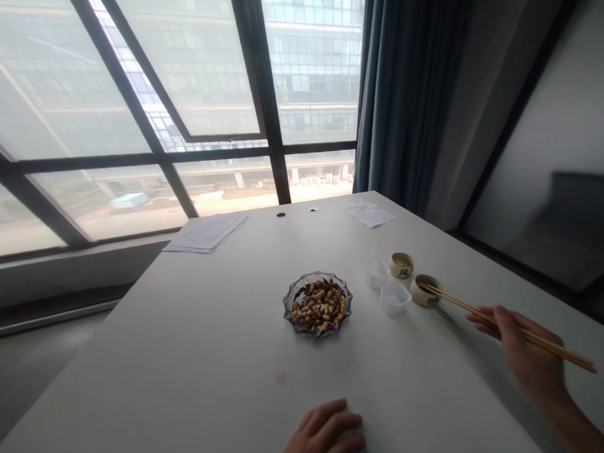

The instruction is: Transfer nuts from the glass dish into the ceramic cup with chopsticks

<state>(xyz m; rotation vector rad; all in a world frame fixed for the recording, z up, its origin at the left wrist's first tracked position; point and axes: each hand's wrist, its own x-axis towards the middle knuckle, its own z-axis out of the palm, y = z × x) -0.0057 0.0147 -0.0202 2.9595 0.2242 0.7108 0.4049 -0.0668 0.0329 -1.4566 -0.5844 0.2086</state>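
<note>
My right hand [530, 353] is closed around a pair of wooden chopsticks [465, 306]. Their tips reach into the nearer small cream cup [421, 297], which has a dark character on its side. Whether anything is between the tips I cannot tell. Behind it is a second cream cup [401, 270] of the same kind. To the left of the cups stand two small clear plastic containers, a nearer one [395, 298] and a farther one [376, 274]. My left hand [325, 434] rests on the table with loosely bent fingers and holds nothing. Beyond it sits a scalloped glass bowl [290, 320] of peanuts [321, 307] with darker pieces mixed in.
The white table [198, 364] narrows toward the windows. A stack of papers [207, 233] lies at its far left, and thin crumpled sheets [370, 213] at the far right. Two round holes sit near the back edge. A dark curtain [390, 82] hangs behind.
</note>
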